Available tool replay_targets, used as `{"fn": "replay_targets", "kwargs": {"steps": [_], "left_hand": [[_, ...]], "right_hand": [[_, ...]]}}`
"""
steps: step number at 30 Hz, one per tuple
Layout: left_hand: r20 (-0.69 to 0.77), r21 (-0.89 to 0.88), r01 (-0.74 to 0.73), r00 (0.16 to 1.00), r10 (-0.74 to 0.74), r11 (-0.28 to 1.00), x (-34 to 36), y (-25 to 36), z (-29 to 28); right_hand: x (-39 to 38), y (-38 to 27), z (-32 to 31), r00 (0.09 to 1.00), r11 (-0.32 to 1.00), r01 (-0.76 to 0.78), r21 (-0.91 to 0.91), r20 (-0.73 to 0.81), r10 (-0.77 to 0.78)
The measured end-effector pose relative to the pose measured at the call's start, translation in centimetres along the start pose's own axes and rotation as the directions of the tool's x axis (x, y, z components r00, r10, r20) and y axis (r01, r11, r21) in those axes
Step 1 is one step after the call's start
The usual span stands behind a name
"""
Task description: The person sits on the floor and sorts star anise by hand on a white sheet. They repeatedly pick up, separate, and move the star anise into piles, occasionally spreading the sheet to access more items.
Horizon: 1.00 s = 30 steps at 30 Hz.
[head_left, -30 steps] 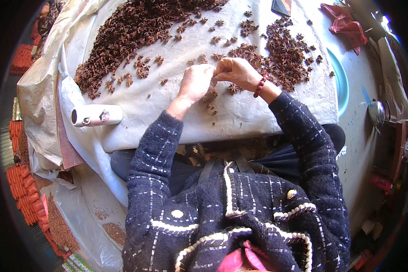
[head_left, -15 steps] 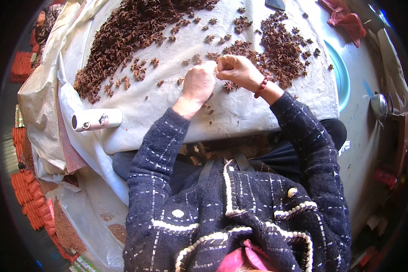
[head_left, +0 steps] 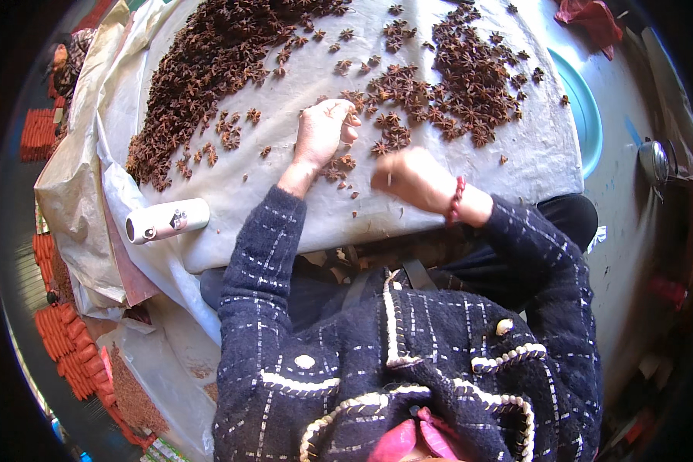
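My left hand [head_left: 323, 135] is above the pale sheet [head_left: 285, 208], its fingers curled and pressed together. Whatever they hold, if anything, is hidden. A few star anise [head_left: 340, 165] lie beside that hand, with small broken bits below them. My right hand [head_left: 417, 180], with a dark red bead bracelet [head_left: 457, 199] on the wrist, is nearer the sheet's front edge. Motion blurs its fingers, so I cannot tell whether they grip anything. Beyond the hands spread a large heap of star anise [head_left: 208, 73] at the far left and a smaller one [head_left: 473, 77] at the right.
A whitish cylindrical container [head_left: 168, 221] lies on its side at the sheet's left edge. A turquoise round rim [head_left: 585, 115] curves past the right edge, and a crumpled red cloth or bag [head_left: 590, 23] is farther back. Stacked orange-red packages [head_left: 69, 346] stand at the far left.
My hands, together half a second ago, are now apart. The right hand has dropped toward the front edge, and the left has shifted slightly left. The whole view has also moved a little.
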<state>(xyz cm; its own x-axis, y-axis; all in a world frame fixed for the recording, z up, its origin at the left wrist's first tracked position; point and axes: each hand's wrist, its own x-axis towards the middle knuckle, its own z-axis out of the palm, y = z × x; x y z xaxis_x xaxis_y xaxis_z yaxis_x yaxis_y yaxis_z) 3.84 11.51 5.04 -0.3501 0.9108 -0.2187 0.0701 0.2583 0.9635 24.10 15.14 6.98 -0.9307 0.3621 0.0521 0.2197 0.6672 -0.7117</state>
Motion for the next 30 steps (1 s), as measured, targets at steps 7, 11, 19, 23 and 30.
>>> {"fn": "replay_targets", "kwargs": {"steps": [7,11,19,23,30], "left_hand": [[-0.068,0.328,-0.267,0.950,0.305,0.906,-2.0,0.8,3.2],[0.043,0.558,-0.450,0.855,0.517,0.697,-2.1,0.1,3.6],[0.148,0.906,-0.339,0.816,0.559,0.256,3.2,-0.1,-0.3],[0.348,0.912,-0.408,0.738,0.578,-0.028,8.9,-0.4,-1.2],[0.490,0.850,-0.515,0.697,0.524,-0.111,12.1,-1.0,-1.5]], "right_hand": [[4.4,2.9,-0.1,0.930,0.982,-0.169,-0.091,-0.345,0.128],[3.6,2.4,-0.9,0.954,0.990,-0.136,-0.033,-0.274,0.122],[-2.1,-0.3,-2.0,0.774,0.907,-0.108,0.407,0.607,-0.180],[-3.2,-0.2,-1.5,0.835,0.883,-0.136,0.449,0.532,-0.142],[-2.8,1.0,-3.1,0.894,0.908,-0.128,0.400,0.443,-0.069]]}}
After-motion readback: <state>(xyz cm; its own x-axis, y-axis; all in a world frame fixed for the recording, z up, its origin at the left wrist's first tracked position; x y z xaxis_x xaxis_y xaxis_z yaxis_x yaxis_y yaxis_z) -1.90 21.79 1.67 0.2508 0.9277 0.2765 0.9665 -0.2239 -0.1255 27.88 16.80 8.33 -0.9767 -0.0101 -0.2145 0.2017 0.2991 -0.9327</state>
